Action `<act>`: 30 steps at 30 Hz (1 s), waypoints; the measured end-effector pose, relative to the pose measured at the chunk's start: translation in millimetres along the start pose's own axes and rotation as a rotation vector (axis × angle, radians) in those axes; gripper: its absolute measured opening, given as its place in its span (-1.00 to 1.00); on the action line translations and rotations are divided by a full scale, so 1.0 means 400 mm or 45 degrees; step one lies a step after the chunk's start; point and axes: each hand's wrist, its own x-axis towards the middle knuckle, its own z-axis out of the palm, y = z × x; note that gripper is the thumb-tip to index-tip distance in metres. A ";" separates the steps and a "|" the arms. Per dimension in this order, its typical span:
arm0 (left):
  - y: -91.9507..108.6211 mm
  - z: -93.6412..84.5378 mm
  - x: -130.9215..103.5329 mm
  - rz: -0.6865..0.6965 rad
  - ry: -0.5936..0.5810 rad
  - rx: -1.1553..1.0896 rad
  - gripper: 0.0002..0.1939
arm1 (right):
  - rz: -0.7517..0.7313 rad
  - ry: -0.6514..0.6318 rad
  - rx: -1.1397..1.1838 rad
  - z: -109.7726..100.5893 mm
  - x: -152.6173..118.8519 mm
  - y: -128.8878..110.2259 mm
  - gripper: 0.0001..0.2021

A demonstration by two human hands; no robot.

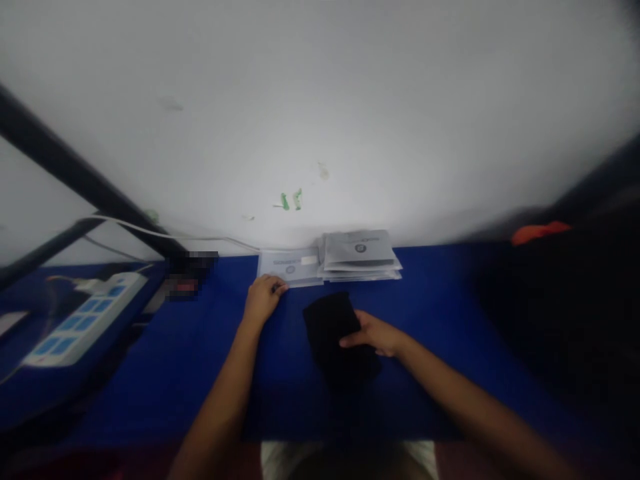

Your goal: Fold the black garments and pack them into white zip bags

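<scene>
A black folded cloth (333, 340), perhaps a garment, is in my right hand (373, 335). The thumb lies on top of it and the other fingers go underneath, so it tilts over the blue table. My left hand (265, 297) has its fingers curled at the near left corner of a flat grey printed packaging bag (293, 269) and appears to pinch that edge. Right beside this bag is a stack of similar grey packages (360, 250), with dark printing on the top one.
The blue table (200, 360) runs up against a white wall. A white power strip (85, 323) with blue sockets lies at the left, near dark metal bars. A white cable (175, 237) trails along the wall. Dark material with an orange item (540, 232) is at the right.
</scene>
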 end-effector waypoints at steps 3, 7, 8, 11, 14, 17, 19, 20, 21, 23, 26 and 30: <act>-0.010 0.005 0.002 0.011 0.017 -0.019 -0.85 | -0.019 -0.019 -0.011 -0.002 0.001 0.002 -0.39; -0.014 0.015 0.005 0.064 0.058 -0.019 -0.80 | 0.006 0.020 -0.028 0.002 -0.001 -0.001 -0.45; -0.014 0.018 0.007 0.084 0.066 -0.020 -0.80 | 0.018 0.038 -0.035 0.004 -0.003 -0.003 -0.46; -0.013 0.030 0.014 0.146 0.081 -0.026 -0.79 | 0.026 0.057 -0.049 0.008 -0.006 -0.006 -0.47; -0.008 0.036 0.017 0.205 0.080 -0.033 -0.78 | -0.002 0.026 -0.033 0.009 -0.006 -0.005 -0.45; 0.002 0.030 0.011 0.253 0.049 -0.030 -0.76 | -0.020 0.004 -0.013 0.008 -0.004 -0.004 -0.44; 0.008 0.022 0.007 0.270 0.025 -0.023 -0.74 | -0.009 0.008 -0.019 0.009 -0.004 -0.004 -0.45; 0.010 0.018 0.005 0.278 0.012 -0.020 -0.74 | -0.005 0.012 -0.025 0.009 -0.004 -0.005 -0.46; 0.011 0.014 0.004 0.288 -0.003 -0.020 -0.74 | -0.004 0.017 -0.028 0.009 -0.004 -0.005 -0.47; 0.012 0.008 0.003 0.309 -0.031 -0.020 -0.75 | -0.015 0.021 -0.031 0.010 -0.004 -0.004 -0.49; 0.010 0.005 0.002 0.302 -0.026 -0.013 -0.73 | -0.019 0.015 -0.030 0.009 -0.003 -0.003 -0.50; 0.015 -0.002 -0.003 0.279 0.025 -0.003 -0.70 | 0.006 0.032 -0.026 0.007 -0.002 -0.002 -0.49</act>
